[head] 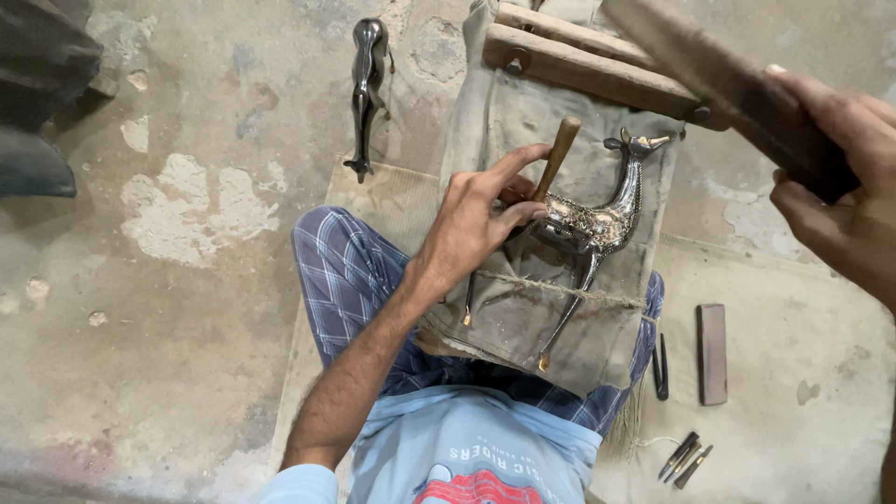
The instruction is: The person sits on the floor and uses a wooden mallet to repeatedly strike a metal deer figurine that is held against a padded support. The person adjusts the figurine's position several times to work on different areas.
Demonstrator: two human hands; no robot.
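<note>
A shiny metal deer figurine (597, 219) with engraved patterns lies on a cloth-covered work block (523, 317) over my lap, tied down by a string across its legs. My left hand (476, 219) holds a wooden-handled chisel (557, 157) against the deer's body. My right hand (845, 191) is raised at the upper right, gripping a long dark wooden mallet (719, 70) above the figurine.
A second dark metal animal figurine (366, 93) lies on the concrete floor at upper left. A rectangular sharpening stone (711, 353), a dark tool (660, 366) and several small chisels (686, 457) lie on the mat at right. Wooden bars (588, 65) sit behind the block.
</note>
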